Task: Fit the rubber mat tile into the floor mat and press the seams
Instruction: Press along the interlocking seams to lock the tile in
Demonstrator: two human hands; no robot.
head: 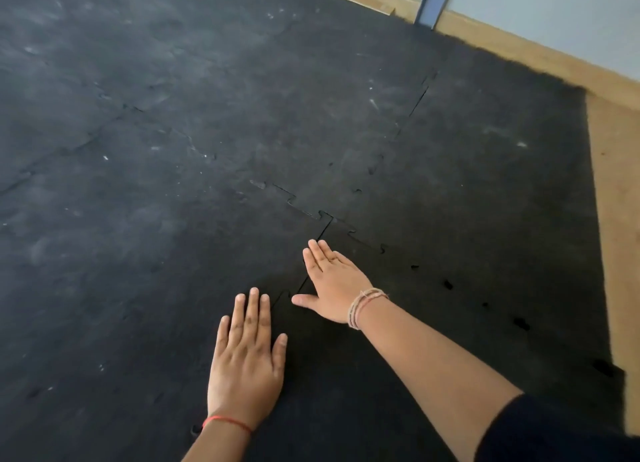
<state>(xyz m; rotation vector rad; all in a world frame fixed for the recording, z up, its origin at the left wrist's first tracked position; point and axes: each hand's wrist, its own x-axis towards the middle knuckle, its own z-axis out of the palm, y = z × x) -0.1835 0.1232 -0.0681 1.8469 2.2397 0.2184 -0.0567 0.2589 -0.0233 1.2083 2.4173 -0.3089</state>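
A black rubber mat tile [433, 323] lies flat at the near right, its puzzle-toothed edges meeting the dusty grey-black floor mat [156, 184]. A jigsaw seam [322, 233] runs from the tile's far corner down towards me. My left hand [246, 357] rests flat, palm down, on the floor mat just left of that seam, fingers straight. My right hand [332, 281] lies flat on the tile's far-left corner, with the thumb stretched across the seam. Neither hand holds anything. Small dark gaps [448, 284] show along the tile's far seam to the right.
Bare tan floor [616, 219] borders the mat on the right and along the back. A pale wall with a wooden skirting [519, 45] and a grey-blue upright post [433, 0] stand at the far right. Other jigsaw seams cross the dusty mat to the left.
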